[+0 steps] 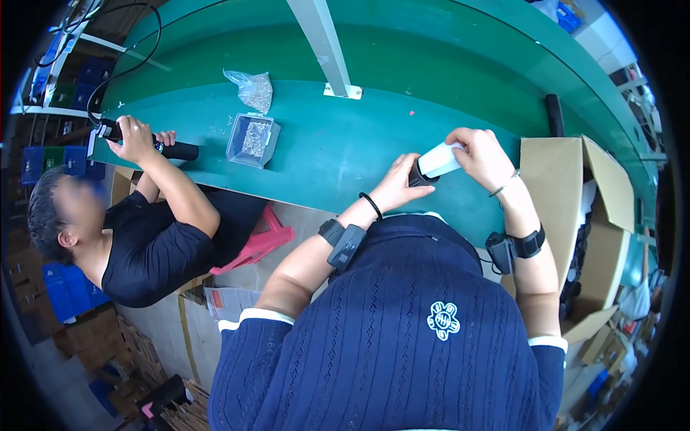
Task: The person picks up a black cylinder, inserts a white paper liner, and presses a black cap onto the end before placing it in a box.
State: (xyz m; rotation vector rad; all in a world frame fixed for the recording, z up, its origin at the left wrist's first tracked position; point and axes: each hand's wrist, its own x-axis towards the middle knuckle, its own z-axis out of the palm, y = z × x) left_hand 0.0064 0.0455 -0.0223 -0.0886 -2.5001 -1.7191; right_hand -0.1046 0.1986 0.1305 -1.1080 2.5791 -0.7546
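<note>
Over the near edge of the green bench, my left hand (397,187) is closed round a short black cylinder (424,177). A white tube-like piece (439,160) meets the cylinder's upper right end; whether it sits inside cannot be made out. My right hand (483,156) grips the far end of this white piece between thumb and fingers. Both hands are close together, with the two parts lined up at a slant. The inside of the cylinder is hidden by my left fingers and the white piece.
A clear bin (243,153) of small metal parts and a plastic bag (260,92) of similar bits lie left on the bench (330,151). A co-worker (154,230) there holds a dark tool and black cylinder (180,151). An open cardboard box (550,187) stands right; a grey post (323,43) rises behind.
</note>
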